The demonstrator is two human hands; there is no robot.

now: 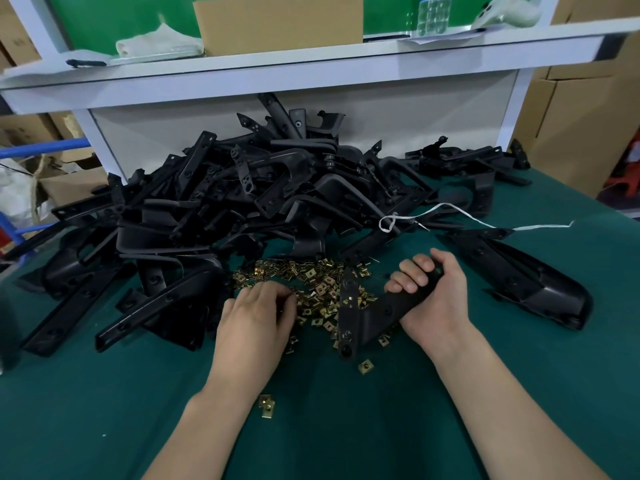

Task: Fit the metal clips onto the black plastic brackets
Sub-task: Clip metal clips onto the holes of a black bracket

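My right hand [433,292] grips one arm of a black plastic bracket [370,313], an angled piece whose other arm lies over the heap of brass-coloured metal clips [311,282] on the green mat. My left hand [258,313] rests palm down at the heap's left edge, its fingertips curled into the clips; whether they pinch one is hidden. A big pile of black brackets [242,202] rises just behind the clips. Two stray clips, one [267,405] near my left forearm and another [365,367] below the held bracket, lie apart from the heap.
A long black bracket [519,278] lies to the right of my right hand. A white string [450,211] trails across the pile's right side. A white shelf [311,64] overhangs the back of the green table [329,427]. Cardboard boxes [581,126] stand at the right.
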